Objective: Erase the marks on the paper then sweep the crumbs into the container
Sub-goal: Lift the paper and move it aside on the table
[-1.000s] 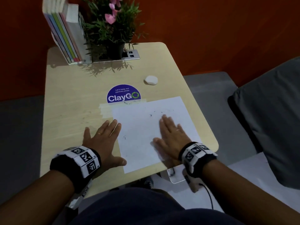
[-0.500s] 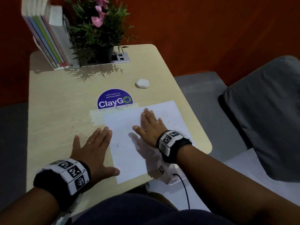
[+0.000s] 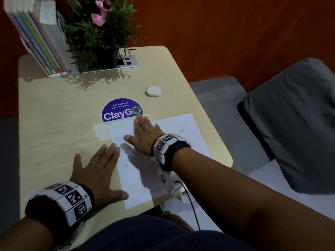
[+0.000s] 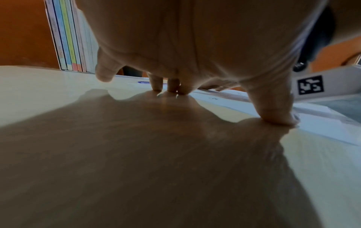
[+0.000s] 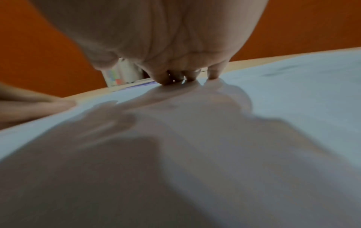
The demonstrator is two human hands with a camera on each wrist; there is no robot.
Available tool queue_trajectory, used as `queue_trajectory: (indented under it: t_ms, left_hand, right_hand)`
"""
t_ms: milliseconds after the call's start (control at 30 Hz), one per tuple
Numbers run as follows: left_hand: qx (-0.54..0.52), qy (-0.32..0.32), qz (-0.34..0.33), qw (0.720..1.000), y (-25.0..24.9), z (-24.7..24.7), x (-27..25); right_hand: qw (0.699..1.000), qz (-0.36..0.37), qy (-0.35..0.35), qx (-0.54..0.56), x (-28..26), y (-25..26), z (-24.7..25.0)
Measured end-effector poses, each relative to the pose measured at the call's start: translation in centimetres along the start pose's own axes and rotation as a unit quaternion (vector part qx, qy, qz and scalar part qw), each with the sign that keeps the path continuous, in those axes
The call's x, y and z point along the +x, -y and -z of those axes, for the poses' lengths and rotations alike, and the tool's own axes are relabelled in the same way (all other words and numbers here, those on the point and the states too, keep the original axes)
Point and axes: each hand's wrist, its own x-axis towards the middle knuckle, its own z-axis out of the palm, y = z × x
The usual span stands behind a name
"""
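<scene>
A white sheet of paper (image 3: 181, 134) lies taped to the wooden table (image 3: 54, 124), with faint dark specks (image 3: 126, 165) on it. My right hand (image 3: 143, 131) lies flat on the paper's upper left part, fingers straight, tips at the tape by the sticker. My left hand (image 3: 97, 167) rests flat on the table just left of the paper, thumb tip touching the paper's edge. In the right wrist view the fingertips (image 5: 213, 75) press the paper (image 5: 293, 95). A clear container (image 3: 183, 193) sits below the table's near edge, partly hidden by my right arm. A white eraser (image 3: 153, 91) lies apart, farther back.
A blue ClayGo sticker (image 3: 119, 113) is above the paper. Books (image 3: 36, 38), a potted plant (image 3: 101, 33) and a socket panel (image 3: 126, 61) stand at the back edge. A grey cushion (image 3: 293, 124) lies to the right of the table.
My right hand has slid from the paper's lower right up and leftward to its top left corner. The left hand has stayed flat beside the paper.
</scene>
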Motion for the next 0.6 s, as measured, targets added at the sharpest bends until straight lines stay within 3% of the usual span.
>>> queue_trajectory:
  t_ms: [100, 167, 300, 367, 433, 600]
  left_hand:
    - [-0.014, -0.007, -0.007, 1.0, 0.2, -0.3, 0.2]
    - [-0.013, -0.006, -0.01, 1.0, 0.3, -0.4, 0.1]
    - [-0.015, -0.019, -0.012, 1.0, 0.3, -0.4, 0.1]
    - [-0.017, -0.022, -0.007, 1.0, 0.3, -0.3, 0.2]
    - [-0.003, -0.02, 0.001, 1.0, 0.3, -0.3, 0.3]
    - [-0.035, -0.062, -0.011, 0.997, 1.0, -1.2, 1.0]
  right_hand:
    - [0.995, -0.096, -0.02, -0.002, -1.8, -5.3, -0.3]
    - [0.992, -0.117, -0.025, -0.034, -2.6, -6.1, -0.6]
    - [1.0, 0.026, 0.0, -0.014, -3.4, 0.9, -2.2]
    - [0.998, 0.064, 0.014, -0.027, -3.6, 2.7, -3.4]
    - [0.999, 0.032, -0.001, -0.022, -4.1, 0.5, -3.3]
    - [0.99, -0.137, -0.027, 0.007, -7.0, -8.4, -1.0]
